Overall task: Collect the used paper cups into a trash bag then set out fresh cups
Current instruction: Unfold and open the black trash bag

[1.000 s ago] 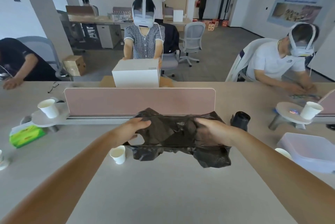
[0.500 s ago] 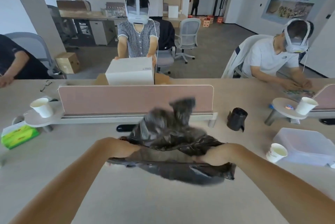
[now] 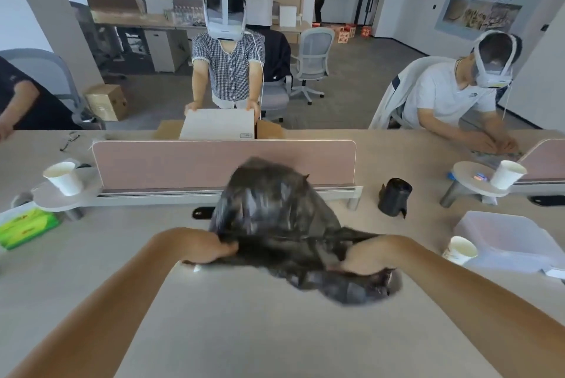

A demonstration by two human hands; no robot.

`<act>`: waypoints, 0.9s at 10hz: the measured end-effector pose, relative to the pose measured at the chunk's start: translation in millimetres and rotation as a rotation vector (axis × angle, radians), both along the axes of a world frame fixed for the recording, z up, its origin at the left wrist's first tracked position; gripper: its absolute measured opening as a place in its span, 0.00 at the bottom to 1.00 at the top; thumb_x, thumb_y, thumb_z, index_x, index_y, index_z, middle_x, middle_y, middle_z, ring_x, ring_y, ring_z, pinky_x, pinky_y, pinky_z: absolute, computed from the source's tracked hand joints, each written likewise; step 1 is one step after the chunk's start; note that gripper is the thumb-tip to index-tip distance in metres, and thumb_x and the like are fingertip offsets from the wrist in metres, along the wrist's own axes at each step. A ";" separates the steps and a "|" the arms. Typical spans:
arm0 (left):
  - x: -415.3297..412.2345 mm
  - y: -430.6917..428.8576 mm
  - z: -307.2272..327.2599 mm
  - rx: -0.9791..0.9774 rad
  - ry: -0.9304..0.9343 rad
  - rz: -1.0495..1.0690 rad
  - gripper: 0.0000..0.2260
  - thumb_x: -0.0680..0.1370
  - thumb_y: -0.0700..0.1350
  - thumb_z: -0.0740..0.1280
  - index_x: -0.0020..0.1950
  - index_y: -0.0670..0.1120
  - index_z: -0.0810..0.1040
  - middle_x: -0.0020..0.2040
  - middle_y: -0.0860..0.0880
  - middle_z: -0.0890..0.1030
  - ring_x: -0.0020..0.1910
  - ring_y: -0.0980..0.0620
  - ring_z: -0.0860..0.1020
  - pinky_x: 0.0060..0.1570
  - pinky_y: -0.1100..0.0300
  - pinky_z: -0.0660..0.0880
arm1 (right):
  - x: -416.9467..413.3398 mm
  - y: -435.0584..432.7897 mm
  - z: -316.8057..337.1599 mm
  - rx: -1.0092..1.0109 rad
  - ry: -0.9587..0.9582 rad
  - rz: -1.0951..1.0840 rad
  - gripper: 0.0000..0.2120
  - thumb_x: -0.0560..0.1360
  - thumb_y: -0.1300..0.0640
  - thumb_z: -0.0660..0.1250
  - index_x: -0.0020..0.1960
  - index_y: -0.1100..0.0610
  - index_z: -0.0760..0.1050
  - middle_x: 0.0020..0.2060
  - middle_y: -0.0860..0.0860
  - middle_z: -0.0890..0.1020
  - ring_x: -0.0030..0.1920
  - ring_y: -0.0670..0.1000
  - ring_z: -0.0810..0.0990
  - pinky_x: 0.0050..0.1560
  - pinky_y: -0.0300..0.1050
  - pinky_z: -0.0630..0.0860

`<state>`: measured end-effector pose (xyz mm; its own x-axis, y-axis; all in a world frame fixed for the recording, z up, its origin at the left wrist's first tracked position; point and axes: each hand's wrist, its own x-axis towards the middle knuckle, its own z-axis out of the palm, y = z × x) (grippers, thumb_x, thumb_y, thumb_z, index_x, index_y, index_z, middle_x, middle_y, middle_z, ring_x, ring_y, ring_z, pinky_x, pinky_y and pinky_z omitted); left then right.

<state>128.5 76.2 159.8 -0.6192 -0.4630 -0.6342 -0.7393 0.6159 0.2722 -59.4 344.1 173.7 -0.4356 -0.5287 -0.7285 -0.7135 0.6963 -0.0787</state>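
A black trash bag [image 3: 275, 212] billows up in front of me, blurred by motion, above the grey table [image 3: 232, 325]. My left hand [image 3: 201, 244] grips its rim on the left and my right hand [image 3: 363, 255] grips it on the right. A white paper cup [image 3: 62, 177] stands on a round shelf at the far left. Another paper cup [image 3: 507, 174] stands on a round shelf at the far right. A third paper cup [image 3: 460, 250] sits on the table beside a plastic box. The cup that stood near my left hand is hidden by the bag.
A pink desk divider [image 3: 183, 163] runs across behind the bag. A roll of black bags [image 3: 393, 197] stands to the right, a translucent box [image 3: 507, 240] farther right, a green tissue pack [image 3: 26, 226] at left. Several people sit or stand beyond the divider.
Both hands pulled the bag toward me and shook it; it has puffed up with air. The view shifted, and the cup by my left hand went out of sight.
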 end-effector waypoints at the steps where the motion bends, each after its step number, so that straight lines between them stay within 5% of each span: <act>1: -0.1 -0.2 -0.5 0.311 -0.087 0.023 0.25 0.73 0.62 0.69 0.63 0.48 0.74 0.56 0.46 0.82 0.55 0.46 0.81 0.57 0.53 0.78 | -3.7 -4.1 8.3 -0.174 -0.011 0.049 0.24 0.80 0.37 0.52 0.64 0.48 0.77 0.59 0.46 0.79 0.59 0.52 0.77 0.60 0.45 0.69; 2: -0.9 -2.8 25.4 0.344 0.153 -0.036 0.20 0.74 0.63 0.67 0.58 0.53 0.82 0.57 0.54 0.84 0.59 0.53 0.80 0.64 0.57 0.72 | -10.5 -6.8 35.4 -0.308 -0.053 -0.081 0.27 0.78 0.31 0.51 0.67 0.43 0.74 0.61 0.37 0.71 0.65 0.48 0.71 0.68 0.46 0.65; 3: -0.7 -11.5 41.1 0.331 0.195 -0.185 0.21 0.66 0.60 0.75 0.57 0.60 0.82 0.59 0.60 0.82 0.60 0.58 0.79 0.67 0.55 0.71 | -18.3 -2.2 50.0 -0.349 -0.155 -0.200 0.33 0.68 0.22 0.53 0.61 0.41 0.77 0.64 0.41 0.75 0.67 0.48 0.72 0.71 0.49 0.65; 4: 0.3 -13.4 43.4 0.221 0.228 -0.232 0.33 0.61 0.52 0.81 0.65 0.59 0.76 0.59 0.60 0.80 0.59 0.57 0.78 0.62 0.58 0.75 | -19.9 -0.7 58.6 -0.483 -0.200 -0.301 0.39 0.65 0.21 0.55 0.69 0.41 0.72 0.69 0.41 0.71 0.69 0.49 0.70 0.73 0.51 0.63; 5: -8.2 -5.0 49.2 -0.096 0.477 -0.170 0.23 0.71 0.49 0.76 0.64 0.54 0.76 0.54 0.58 0.81 0.54 0.53 0.81 0.53 0.65 0.76 | -20.0 -6.6 65.5 -0.582 0.066 -0.165 0.35 0.69 0.23 0.56 0.71 0.38 0.68 0.66 0.38 0.71 0.68 0.45 0.70 0.69 0.45 0.65; 6: -15.0 3.9 72.3 -0.530 0.588 0.044 0.22 0.79 0.56 0.64 0.69 0.45 0.74 0.62 0.44 0.80 0.62 0.40 0.77 0.61 0.51 0.73 | -18.8 -19.6 89.9 -0.770 0.369 -0.124 0.31 0.73 0.26 0.53 0.64 0.45 0.75 0.63 0.47 0.78 0.63 0.53 0.76 0.65 0.46 0.71; 7: -13.0 5.8 77.4 -0.915 0.839 -0.004 0.21 0.80 0.53 0.58 0.59 0.38 0.81 0.54 0.36 0.83 0.53 0.35 0.81 0.51 0.47 0.78 | -13.2 -34.3 101.2 -0.717 0.424 -0.111 0.18 0.84 0.51 0.53 0.50 0.62 0.74 0.66 0.62 0.75 0.51 0.57 0.77 0.56 0.37 0.72; 8: -5.4 9.7 61.0 -0.295 -0.001 -0.188 0.15 0.79 0.48 0.62 0.59 0.39 0.79 0.56 0.39 0.83 0.55 0.40 0.82 0.41 0.58 0.77 | 5.0 -23.7 65.8 -0.455 0.079 -0.343 0.13 0.80 0.42 0.57 0.45 0.49 0.73 0.60 0.56 0.79 0.61 0.58 0.76 0.61 0.52 0.72; 9: 3.8 4.2 11.6 0.025 -0.445 -0.200 0.20 0.72 0.53 0.73 0.57 0.43 0.76 0.56 0.42 0.81 0.48 0.44 0.85 0.50 0.55 0.81 | 6.0 0.4 -3.6 -0.151 0.086 -0.238 0.14 0.74 0.39 0.64 0.36 0.45 0.68 0.39 0.47 0.75 0.51 0.54 0.76 0.49 0.46 0.71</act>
